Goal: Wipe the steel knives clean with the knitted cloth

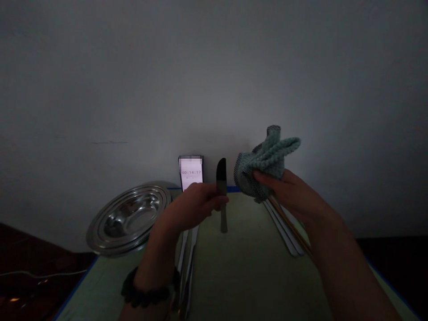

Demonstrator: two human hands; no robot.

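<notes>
Between the thumb and fingers of my left hand (197, 205) is a table knife (221, 174), held upright above the table with its dark blade pointing up. My right hand (284, 189) grips a bunched grey-green cloth (264, 162), raised to the right of the knife and apart from it. Under my left wrist lie several long pieces of metal cutlery (189, 258), partly hidden by the arm. Below my right hand, more flat metal handles (284, 232) rest on the table beside gold-coloured ones (296, 234).
Stacked shiny metal dishes (96, 232) stand at the table's left. A phone (191, 171) showing a running timer leans against the wall (214, 80) at the back. The pale green table (247, 276) has blue edges. A white cable (43, 275) runs at the far left.
</notes>
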